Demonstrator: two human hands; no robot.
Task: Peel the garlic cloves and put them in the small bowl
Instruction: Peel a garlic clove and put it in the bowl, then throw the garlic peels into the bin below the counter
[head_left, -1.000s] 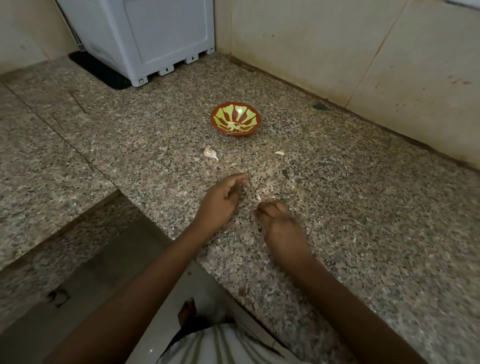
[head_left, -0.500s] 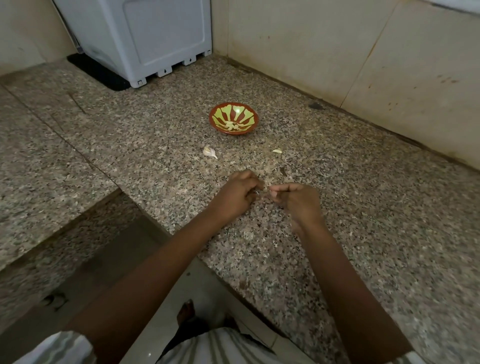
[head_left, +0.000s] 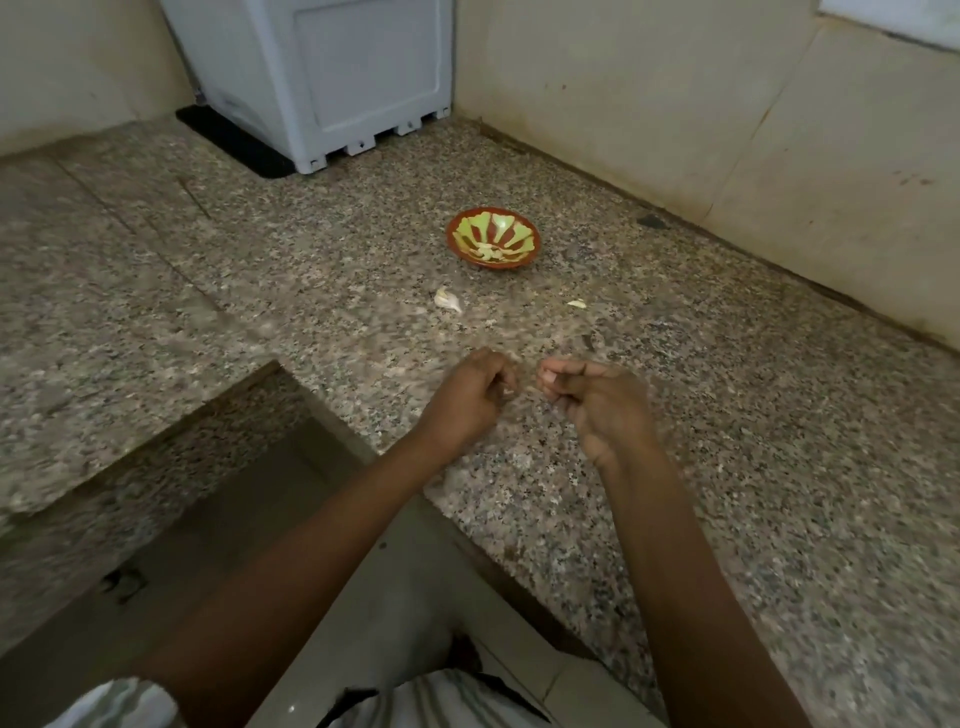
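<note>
1. Head view shows both of the person's hands just above the speckled tabletop (head_left: 727, 415), close together but not touching.
2. The left grip (head_left: 475, 397) is clenched, its fingertips pinching a small pale piece (head_left: 508, 388). Blur hides whether that piece is clove or skin.
3. The right grip (head_left: 587, 400) has curled fingers with the thumb against them. I cannot tell whether it holds anything.
4. The small bowl (head_left: 535, 244), red with yellow-green stripes, stands farther back, with peeled cloves (head_left: 488, 253) inside.
5. Between the bowl and the hands, a loose clove (head_left: 448, 300) lies on the tabletop, with a pale scrap (head_left: 576, 304) well to its right.
6. A white appliance (head_left: 332, 78) stands in the back corner.
</note>
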